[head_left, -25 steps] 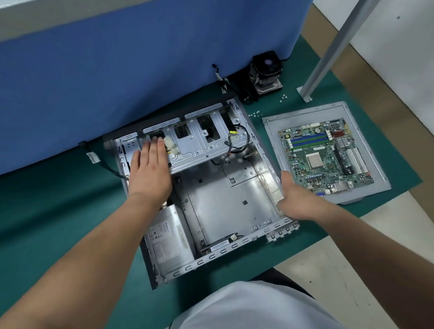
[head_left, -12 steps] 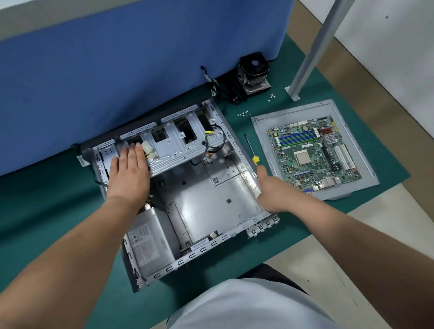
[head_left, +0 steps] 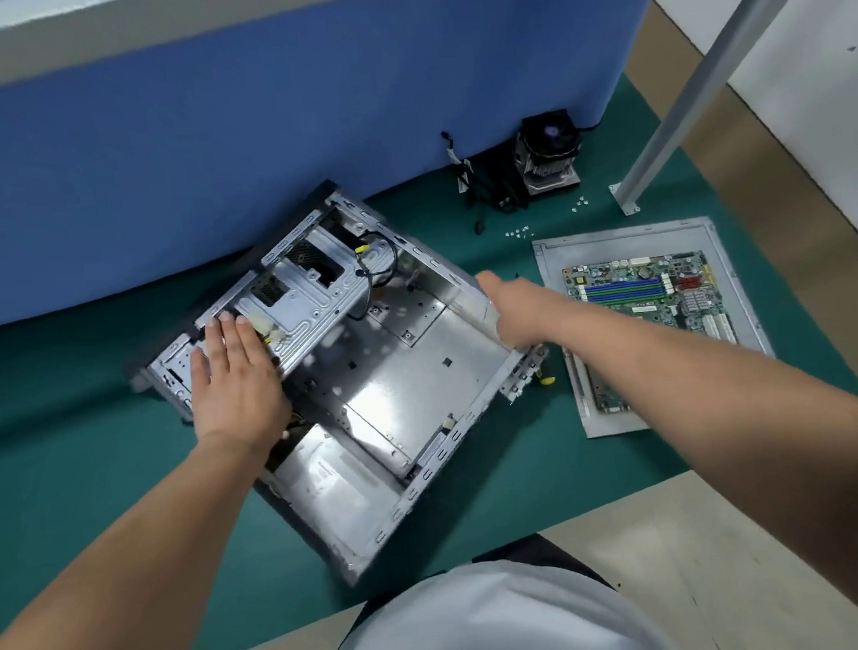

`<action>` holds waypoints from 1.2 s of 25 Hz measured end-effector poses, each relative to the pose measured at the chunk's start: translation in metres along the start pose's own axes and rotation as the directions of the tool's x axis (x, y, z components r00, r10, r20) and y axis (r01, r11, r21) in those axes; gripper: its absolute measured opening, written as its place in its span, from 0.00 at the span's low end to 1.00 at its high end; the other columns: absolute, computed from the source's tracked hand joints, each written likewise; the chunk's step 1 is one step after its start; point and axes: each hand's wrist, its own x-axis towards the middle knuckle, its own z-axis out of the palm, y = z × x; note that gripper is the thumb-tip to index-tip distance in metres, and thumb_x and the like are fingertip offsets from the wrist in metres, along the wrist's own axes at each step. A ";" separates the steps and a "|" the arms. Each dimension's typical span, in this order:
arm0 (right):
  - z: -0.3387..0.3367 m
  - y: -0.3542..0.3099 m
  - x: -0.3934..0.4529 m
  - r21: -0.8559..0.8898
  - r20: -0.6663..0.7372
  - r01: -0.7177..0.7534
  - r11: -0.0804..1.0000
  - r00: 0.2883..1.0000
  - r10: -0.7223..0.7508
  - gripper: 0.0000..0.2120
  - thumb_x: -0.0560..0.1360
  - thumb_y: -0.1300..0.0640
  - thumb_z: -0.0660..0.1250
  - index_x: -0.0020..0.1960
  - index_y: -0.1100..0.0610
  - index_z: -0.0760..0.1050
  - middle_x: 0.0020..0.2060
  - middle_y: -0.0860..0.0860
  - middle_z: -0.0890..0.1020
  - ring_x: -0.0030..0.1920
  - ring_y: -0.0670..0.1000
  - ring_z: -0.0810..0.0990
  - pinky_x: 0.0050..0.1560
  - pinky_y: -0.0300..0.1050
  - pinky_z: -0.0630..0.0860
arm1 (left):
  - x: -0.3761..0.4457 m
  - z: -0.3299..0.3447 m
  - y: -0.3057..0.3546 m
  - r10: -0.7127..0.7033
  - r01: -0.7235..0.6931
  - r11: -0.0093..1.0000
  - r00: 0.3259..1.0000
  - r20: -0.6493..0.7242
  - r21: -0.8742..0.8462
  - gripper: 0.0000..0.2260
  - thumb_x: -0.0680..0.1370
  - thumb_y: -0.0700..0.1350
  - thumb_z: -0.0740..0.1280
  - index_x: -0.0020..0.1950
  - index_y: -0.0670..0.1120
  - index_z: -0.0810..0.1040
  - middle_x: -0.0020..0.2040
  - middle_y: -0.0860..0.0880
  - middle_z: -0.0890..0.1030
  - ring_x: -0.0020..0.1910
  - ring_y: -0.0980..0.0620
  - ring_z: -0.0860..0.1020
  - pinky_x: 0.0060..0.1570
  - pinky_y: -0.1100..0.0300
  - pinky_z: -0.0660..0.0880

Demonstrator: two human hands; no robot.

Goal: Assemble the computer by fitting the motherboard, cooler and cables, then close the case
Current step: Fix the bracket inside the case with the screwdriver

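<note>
Case (head_left: 410, 376) has rotated clockwise; left hand (head_left: 234, 382) flat on drive cage, right hand (head_left: 512, 314) grips side wall. Risk: swinging corner hits motherboard (head_left: 652, 306).

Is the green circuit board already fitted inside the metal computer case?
No. The motherboard lies on a grey panel beside the case, whose bare metal floor shows.

Even, bright overhead lighting. Glare on the case floor (head_left: 419, 370) beside the left hand (head_left: 234, 382). Motion blur softens case edges; wide-angle edge distortion.
</note>
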 end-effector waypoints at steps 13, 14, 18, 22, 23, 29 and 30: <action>-0.059 -0.005 0.068 -0.187 -0.212 -0.043 0.981 0.977 0.002 0.14 0.71 0.70 0.60 0.50 0.54 0.75 0.49 0.60 0.80 0.43 0.61 0.77 0.46 0.52 0.79 | -0.056 -0.001 0.044 -0.090 0.092 0.985 0.996 0.015 -0.143 0.40 0.82 0.52 0.58 0.82 0.38 0.37 0.83 0.39 0.38 0.83 0.40 0.38 0.81 0.42 0.44; -0.053 -0.003 0.066 -0.179 -0.207 -0.046 0.983 0.978 0.008 0.16 0.73 0.69 0.62 0.56 0.55 0.75 0.54 0.61 0.80 0.49 0.63 0.78 0.53 0.55 0.80 | -0.057 -0.001 0.040 -0.067 0.060 0.984 0.997 -0.039 -0.169 0.43 0.80 0.54 0.61 0.83 0.40 0.37 0.83 0.40 0.38 0.83 0.40 0.39 0.81 0.43 0.43; -0.008 -0.003 0.019 -0.155 -0.339 0.098 0.983 0.929 -0.146 0.35 0.79 0.55 0.67 0.81 0.57 0.56 0.82 0.56 0.54 0.81 0.60 0.51 0.80 0.57 0.54 | -0.053 0.001 0.023 0.250 -0.288 0.950 0.931 -0.265 -0.117 0.43 0.78 0.55 0.69 0.85 0.53 0.47 0.85 0.46 0.41 0.83 0.40 0.42 0.80 0.40 0.46; 0.043 -0.003 -0.045 -0.259 -0.276 0.354 0.899 0.864 -0.420 0.24 0.80 0.38 0.58 0.72 0.46 0.73 0.81 0.48 0.60 0.82 0.54 0.46 0.81 0.59 0.42 | -0.026 -0.011 0.018 0.734 -0.709 0.679 0.668 -0.127 0.193 0.17 0.80 0.54 0.65 0.67 0.53 0.80 0.84 0.49 0.54 0.83 0.44 0.41 0.79 0.41 0.40; 0.051 -0.003 -0.053 -0.293 -0.216 0.401 0.868 0.857 -0.468 0.23 0.80 0.36 0.55 0.67 0.45 0.77 0.78 0.47 0.66 0.82 0.53 0.48 0.81 0.59 0.43 | -0.017 -0.015 0.019 0.807 -0.779 0.582 0.588 -0.052 0.233 0.15 0.81 0.55 0.62 0.61 0.54 0.83 0.82 0.50 0.61 0.83 0.45 0.41 0.79 0.41 0.38; 0.069 0.000 -0.051 -0.408 -0.108 0.431 0.805 0.853 -0.511 0.27 0.78 0.31 0.53 0.52 0.47 0.85 0.55 0.43 0.81 0.70 0.49 0.70 0.80 0.56 0.47 | 0.020 -0.022 0.025 0.874 -0.886 0.295 0.401 0.275 0.357 0.28 0.83 0.60 0.48 0.57 0.50 0.87 0.51 0.54 0.85 0.70 0.47 0.69 0.80 0.46 0.39; 0.070 0.000 -0.051 -0.407 -0.125 0.430 0.806 0.848 -0.515 0.26 0.77 0.32 0.55 0.50 0.48 0.84 0.52 0.43 0.81 0.67 0.49 0.71 0.80 0.56 0.48 | 0.020 -0.022 0.024 0.885 -0.890 0.293 0.391 0.253 0.351 0.29 0.83 0.59 0.48 0.55 0.50 0.87 0.48 0.53 0.85 0.65 0.47 0.71 0.80 0.48 0.42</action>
